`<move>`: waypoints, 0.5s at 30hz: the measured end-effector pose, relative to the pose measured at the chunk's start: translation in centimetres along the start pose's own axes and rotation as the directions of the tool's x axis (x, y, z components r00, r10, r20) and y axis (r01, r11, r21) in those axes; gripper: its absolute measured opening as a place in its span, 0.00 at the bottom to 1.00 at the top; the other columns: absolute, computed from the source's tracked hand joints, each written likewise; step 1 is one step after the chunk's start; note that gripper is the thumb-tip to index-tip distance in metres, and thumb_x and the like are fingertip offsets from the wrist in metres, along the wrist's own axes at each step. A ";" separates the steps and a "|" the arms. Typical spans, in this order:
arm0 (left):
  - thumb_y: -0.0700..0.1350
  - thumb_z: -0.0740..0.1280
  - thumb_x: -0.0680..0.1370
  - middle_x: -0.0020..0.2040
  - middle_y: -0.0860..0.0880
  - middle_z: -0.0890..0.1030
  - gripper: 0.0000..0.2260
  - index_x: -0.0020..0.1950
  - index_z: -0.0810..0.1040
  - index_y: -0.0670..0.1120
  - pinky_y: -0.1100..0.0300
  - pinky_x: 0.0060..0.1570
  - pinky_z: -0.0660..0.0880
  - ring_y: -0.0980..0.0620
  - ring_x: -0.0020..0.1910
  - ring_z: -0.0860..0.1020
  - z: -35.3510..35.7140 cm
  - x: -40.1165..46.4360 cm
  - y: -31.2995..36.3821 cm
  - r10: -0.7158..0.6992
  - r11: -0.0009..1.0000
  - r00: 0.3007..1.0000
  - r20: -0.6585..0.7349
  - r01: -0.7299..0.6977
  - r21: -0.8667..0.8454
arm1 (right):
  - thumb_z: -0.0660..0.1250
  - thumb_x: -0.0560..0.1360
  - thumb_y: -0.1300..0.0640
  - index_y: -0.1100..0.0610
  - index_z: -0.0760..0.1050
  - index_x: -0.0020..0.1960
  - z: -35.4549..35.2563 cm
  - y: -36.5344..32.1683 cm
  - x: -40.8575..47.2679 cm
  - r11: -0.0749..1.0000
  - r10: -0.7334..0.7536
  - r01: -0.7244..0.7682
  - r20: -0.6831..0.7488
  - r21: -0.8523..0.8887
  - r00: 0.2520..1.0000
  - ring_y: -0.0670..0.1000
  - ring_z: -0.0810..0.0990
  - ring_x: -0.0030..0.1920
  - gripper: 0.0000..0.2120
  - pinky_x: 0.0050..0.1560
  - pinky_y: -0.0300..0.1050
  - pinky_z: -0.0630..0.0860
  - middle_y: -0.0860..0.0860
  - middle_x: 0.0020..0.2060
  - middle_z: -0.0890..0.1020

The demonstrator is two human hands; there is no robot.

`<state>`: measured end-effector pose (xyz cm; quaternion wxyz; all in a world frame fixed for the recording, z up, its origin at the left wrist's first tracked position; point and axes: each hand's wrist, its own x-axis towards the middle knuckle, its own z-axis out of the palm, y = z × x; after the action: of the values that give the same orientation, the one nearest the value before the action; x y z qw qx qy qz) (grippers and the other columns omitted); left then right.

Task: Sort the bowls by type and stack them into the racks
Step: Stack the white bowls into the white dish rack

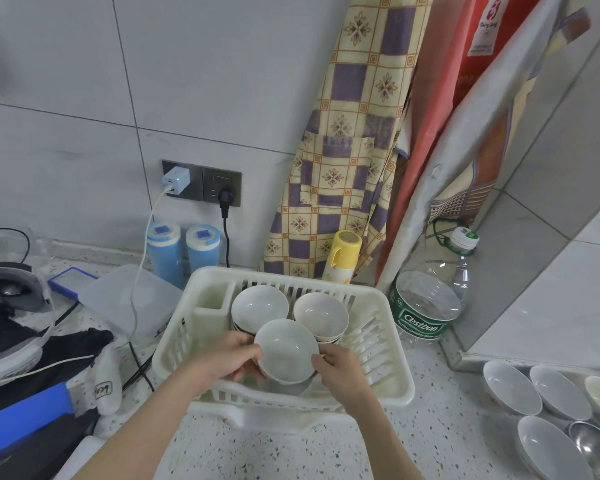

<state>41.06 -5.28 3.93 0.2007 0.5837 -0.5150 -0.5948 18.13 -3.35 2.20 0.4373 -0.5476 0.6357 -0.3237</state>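
Pinching opposite rims, both hands (pixel 229 358) (pixel 336 370) around white bowl (pixel 286 351) (seemingly above rack (pixel 392 344)).

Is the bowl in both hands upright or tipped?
Tipped a little. The bowl shows its inside toward the camera with the near rim lower, held over the rack by the left hand and right hand.

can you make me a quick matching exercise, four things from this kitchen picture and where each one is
Things:
1. yellow cup
2. water bottle
3. white charger
4. bowl

Places:
A. plugged into the wall socket
B. held by both hands over the rack
C. behind the rack, against the checked cloth
D. right of the rack, on the counter

Pairs: 1-C, 2-D, 3-A, 4-B
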 end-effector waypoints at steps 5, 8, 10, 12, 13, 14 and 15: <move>0.45 0.66 0.75 0.37 0.51 0.86 0.05 0.49 0.80 0.48 0.63 0.27 0.72 0.52 0.26 0.73 0.5 0.6 -0.5 0.065 0.993 0.996 -0.068 -0.058 0.106 | 0.61 0.70 0.67 0.71 0.78 0.43 -0.1 0.2 0.3 0.998 0.058 -0.058 -0.017 -0.016 0.998 0.46 0.65 0.25 0.09 0.30 0.39 0.61 0.56 0.29 0.75; 0.47 0.67 0.77 0.34 0.53 0.86 0.04 0.49 0.82 0.50 0.64 0.26 0.72 0.55 0.21 0.73 0.6 0.9 -0.9 0.120 0.983 0.986 -0.118 -0.102 0.151 | 0.61 0.69 0.67 0.67 0.76 0.32 -0.2 0.3 0.3 0.996 0.079 -0.080 -0.039 -0.031 0.996 0.43 0.69 0.23 0.09 0.29 0.37 0.64 0.54 0.26 0.79; 0.48 0.68 0.77 0.33 0.54 0.85 0.04 0.46 0.82 0.50 0.65 0.26 0.72 0.57 0.20 0.73 0.7 1.0 -1.1 0.137 0.966 0.977 -0.163 -0.095 0.240 | 0.61 0.68 0.67 0.58 0.75 0.26 -0.1 0.4 0.4 0.995 0.086 -0.087 -0.027 -0.054 0.996 0.45 0.69 0.24 0.14 0.27 0.37 0.63 0.51 0.24 0.80; 0.49 0.68 0.77 0.30 0.50 0.84 0.06 0.44 0.83 0.50 0.65 0.26 0.70 0.58 0.20 0.73 0.9 1.2 -1.3 0.145 0.951 0.968 -0.207 -0.078 0.301 | 0.61 0.68 0.67 0.54 0.74 0.22 0.0 0.3 0.5 0.992 0.086 -0.087 -0.015 -0.093 0.996 0.47 0.68 0.24 0.18 0.26 0.37 0.62 0.50 0.23 0.80; 0.49 0.69 0.76 0.28 0.48 0.82 0.06 0.43 0.83 0.50 0.65 0.27 0.70 0.58 0.20 0.72 1.0 1.2 -1.4 0.145 0.945 0.965 -0.218 -0.069 0.321 | 0.61 0.68 0.67 0.54 0.74 0.22 0.0 0.3 0.5 0.990 0.086 -0.087 -0.016 -0.111 0.996 0.47 0.68 0.24 0.18 0.25 0.36 0.62 0.49 0.23 0.80; 0.50 0.69 0.76 0.26 0.47 0.80 0.06 0.42 0.83 0.51 0.64 0.27 0.69 0.58 0.19 0.72 1.0 1.2 -1.4 0.141 0.941 0.964 -0.224 -0.060 0.333 | 0.61 0.68 0.67 0.54 0.73 0.21 0.1 0.2 0.5 0.988 0.084 -0.086 -0.020 -0.127 0.996 0.47 0.68 0.24 0.19 0.24 0.36 0.62 0.49 0.23 0.80; 0.51 0.69 0.76 0.25 0.49 0.79 0.06 0.42 0.83 0.51 0.64 0.28 0.69 0.59 0.19 0.72 1.1 1.3 -1.4 0.135 0.940 0.965 -0.226 -0.053 0.338 | 0.61 0.68 0.66 0.54 0.73 0.22 0.1 0.2 0.5 0.986 0.081 -0.084 -0.026 -0.143 0.996 0.48 0.68 0.25 0.18 0.24 0.35 0.61 0.49 0.23 0.80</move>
<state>40.31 -5.41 1.86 0.1912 0.6527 -0.6055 -0.4132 18.15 -3.78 1.83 0.4035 -0.5477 0.6838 -0.2640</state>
